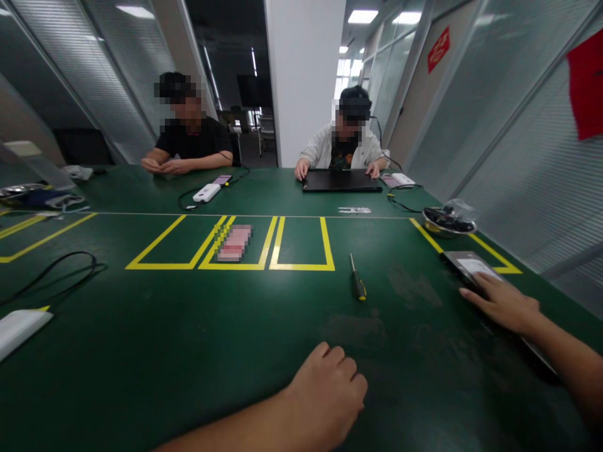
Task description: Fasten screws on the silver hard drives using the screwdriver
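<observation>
My left hand (327, 392) rests on the green table mat (188, 339) as a loose fist, holding nothing. My right hand (502, 304) lies flat with fingers stretched out on a dark flat device (464, 263) with a white label, at the table's right edge. A black-and-yellow screwdriver (357, 277) lies on the mat between and ahead of my hands, touched by neither. A pink blurred card (234, 243) sits inside a yellow taped box (238, 245).
Two people sit across the table; one has hands on a black laptop (340, 181). A metal bowl (447, 221) with dark parts stands far right. A white power bank (206, 192) with cable, a black cable (56, 270) and a white object (19, 329) lie left.
</observation>
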The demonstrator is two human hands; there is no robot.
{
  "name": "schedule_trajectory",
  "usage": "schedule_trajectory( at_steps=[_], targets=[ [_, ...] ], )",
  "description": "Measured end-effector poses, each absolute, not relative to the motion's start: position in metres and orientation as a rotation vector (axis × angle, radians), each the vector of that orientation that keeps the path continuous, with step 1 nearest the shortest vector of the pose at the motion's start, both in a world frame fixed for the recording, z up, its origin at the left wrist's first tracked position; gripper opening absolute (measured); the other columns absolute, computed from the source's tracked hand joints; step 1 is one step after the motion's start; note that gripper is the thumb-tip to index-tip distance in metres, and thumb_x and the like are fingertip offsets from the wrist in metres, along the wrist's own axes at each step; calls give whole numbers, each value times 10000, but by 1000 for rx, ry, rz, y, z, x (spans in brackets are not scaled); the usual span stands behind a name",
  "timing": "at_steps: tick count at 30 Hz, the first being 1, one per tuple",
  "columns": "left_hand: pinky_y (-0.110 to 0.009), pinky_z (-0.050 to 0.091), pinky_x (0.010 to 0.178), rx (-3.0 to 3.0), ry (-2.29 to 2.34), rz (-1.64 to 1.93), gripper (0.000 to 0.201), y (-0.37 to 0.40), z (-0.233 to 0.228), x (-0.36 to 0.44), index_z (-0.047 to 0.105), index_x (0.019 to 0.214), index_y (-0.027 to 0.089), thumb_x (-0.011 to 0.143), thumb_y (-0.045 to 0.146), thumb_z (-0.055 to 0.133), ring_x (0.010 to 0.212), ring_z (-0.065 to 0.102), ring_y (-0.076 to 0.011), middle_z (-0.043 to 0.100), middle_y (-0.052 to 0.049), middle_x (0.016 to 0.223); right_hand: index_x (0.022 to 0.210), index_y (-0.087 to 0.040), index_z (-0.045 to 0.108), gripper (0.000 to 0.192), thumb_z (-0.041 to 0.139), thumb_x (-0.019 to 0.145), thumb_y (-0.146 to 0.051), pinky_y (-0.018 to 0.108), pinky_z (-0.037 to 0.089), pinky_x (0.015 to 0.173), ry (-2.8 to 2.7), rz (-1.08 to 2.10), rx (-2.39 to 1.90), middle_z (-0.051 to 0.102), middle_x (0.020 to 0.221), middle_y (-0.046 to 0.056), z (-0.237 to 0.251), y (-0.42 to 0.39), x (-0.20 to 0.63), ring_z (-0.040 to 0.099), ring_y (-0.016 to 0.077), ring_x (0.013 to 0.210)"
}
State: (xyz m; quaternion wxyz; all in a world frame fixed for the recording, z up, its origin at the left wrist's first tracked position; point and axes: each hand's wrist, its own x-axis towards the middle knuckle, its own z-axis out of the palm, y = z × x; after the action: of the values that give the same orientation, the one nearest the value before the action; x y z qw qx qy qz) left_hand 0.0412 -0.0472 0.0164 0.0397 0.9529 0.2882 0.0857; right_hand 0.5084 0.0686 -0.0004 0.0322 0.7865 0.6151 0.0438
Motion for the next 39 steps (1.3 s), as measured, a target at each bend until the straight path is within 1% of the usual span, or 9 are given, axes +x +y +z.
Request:
schedule_trajectory(
  at_steps=[3, 8, 12, 18, 22, 24, 28, 35, 39],
  targets=[
    [-351, 337, 625, 3036, 651, 406, 223, -58, 3, 59, 566, 766, 180, 896, 350, 630, 729, 569, -205, 626, -34, 728, 1463, -173, 393, 784, 177, 888, -661, 636, 394, 1023, 1875, 103, 2421, 384, 1541, 148, -3, 73, 504, 398, 359, 1383],
    [-318, 196, 510, 3069, 397, 569, 284, -64, -11, 78, 534, 685, 190, 901, 335, 648, 561, 519, -173, 589, 0, 612, 1489, -214, 370, 752, 151, 909, -639, 616, 377, 1043, 1892, 78, 2389, 343, 1569, 120, 1, 69, 499, 368, 344, 1407],
    [-315, 202, 523, 3035, 366, 587, 249, -63, -18, 78, 556, 707, 198, 895, 315, 670, 589, 528, -171, 595, 19, 613, 1461, -208, 419, 736, 181, 910, -635, 618, 390, 1031, 1920, 81, 2367, 352, 1562, 132, 2, 70, 497, 366, 347, 1406],
    [-317, 225, 540, 3011, 324, 712, 266, -59, -26, 73, 547, 738, 197, 932, 363, 622, 610, 519, -172, 585, 25, 634, 1290, -215, 595, 647, 231, 914, -595, 637, 406, 1001, 1935, 107, 2368, 434, 1507, 129, 4, 74, 492, 414, 377, 1358],
    [-320, 242, 556, 3009, 303, 651, 240, -58, -27, 72, 553, 754, 198, 932, 342, 625, 633, 525, -169, 599, 25, 652, 1371, -114, 495, 644, 239, 936, -514, 513, 499, 935, 1902, 176, 2441, 518, 1404, 199, 7, 75, 495, 513, 360, 1252],
    [-321, 243, 558, 3006, 302, 589, 228, -58, -26, 72, 564, 768, 201, 937, 345, 617, 637, 529, -168, 607, 23, 659, 1379, -87, 485, 640, 254, 938, -490, 510, 516, 890, 1879, 211, 2458, 532, 1367, 228, 7, 76, 499, 541, 382, 1194],
    [-314, 234, 550, 2993, 291, 564, 225, -57, -27, 73, 569, 769, 203, 939, 345, 612, 627, 526, -166, 600, 29, 647, 1310, -121, 581, 574, 275, 944, -440, 466, 506, 910, 1904, 229, 2393, 568, 1297, 203, 7, 80, 504, 558, 363, 1146],
    [-309, 245, 560, 2996, 298, 499, 206, -56, -24, 72, 586, 798, 209, 937, 357, 618, 651, 538, -165, 608, 34, 662, 1346, -175, 573, 511, 330, 967, -417, 476, 514, 864, 1878, 284, 2311, 585, 1251, 192, 10, 92, 500, 587, 360, 1075],
    [-314, 242, 559, 2991, 299, 548, 218, -57, -27, 71, 586, 806, 209, 957, 367, 587, 647, 534, -163, 614, 28, 672, 1235, -155, 613, 359, 451, 986, -357, 429, 500, 935, 1872, 297, 2258, 602, 1225, 135, 16, 96, 490, 588, 264, 1099]
  ],
)
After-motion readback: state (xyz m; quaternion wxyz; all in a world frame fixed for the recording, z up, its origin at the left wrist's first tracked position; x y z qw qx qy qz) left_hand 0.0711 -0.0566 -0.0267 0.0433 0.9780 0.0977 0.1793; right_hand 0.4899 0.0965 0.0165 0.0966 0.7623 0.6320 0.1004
